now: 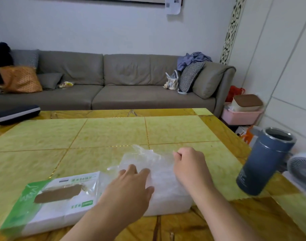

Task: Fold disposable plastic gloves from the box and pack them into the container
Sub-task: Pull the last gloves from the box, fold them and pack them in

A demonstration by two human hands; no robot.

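Observation:
A clear plastic glove [145, 159] lies spread on top of a white stack of gloves [167, 192] near the table's front edge. My left hand [129, 186] rests flat on the glove with fingers straight, pressing it down. My right hand [190, 164] has its fingers curled and pinches the glove's right edge. A green and white glove pack [49, 199], torn open on top, lies to the left of the stack. A dark blue cylindrical container [265, 162] stands open-topped at the table's right edge.
The yellow-green tiled table [114, 133] stretches ahead of the glove. A dark case [15, 113] lies at its far left corner. Beyond are a grey sofa [114, 80], a pink basket [240, 115] and a small fan [301, 169] on the right.

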